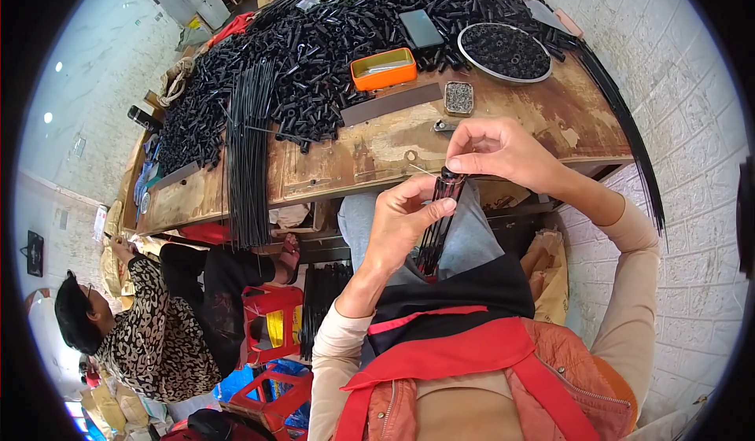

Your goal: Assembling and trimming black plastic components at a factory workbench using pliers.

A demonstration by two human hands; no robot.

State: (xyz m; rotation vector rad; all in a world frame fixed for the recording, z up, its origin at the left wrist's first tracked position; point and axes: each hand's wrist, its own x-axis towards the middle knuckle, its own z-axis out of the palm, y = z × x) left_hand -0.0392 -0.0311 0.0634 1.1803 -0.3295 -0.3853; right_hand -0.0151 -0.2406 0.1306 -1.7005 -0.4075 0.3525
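Firm left grip, light right fingertips at the top end

I have a bundle of thin black rods (436, 239) nearly upright in front of me, over my lap, just off the near edge of the worktop (377, 154). My left hand (405, 225) is wrapped around its upper part, the thumb across the front. My right hand (499, 154) is at the top, thumb and forefinger brought narrow beside the dark round cap (448, 172); I cannot tell whether a small piece is between them.

The step in hand looks like fine work at that end. To do it well, I would grip just firmly enough to stop the rods fanning out or turning, let the right fingers do the small movements, and hold the cap square to my view. A thin pale strand (423, 171) juts out leftward near the top, so my left forefinger had best stay clear of it; pulling sideways could bend it.

The bundle is slim and dark with a slight shine, its rods running close together with narrow gaps between. It leans a little to the right at the top, and hints of dull red show near both ends.
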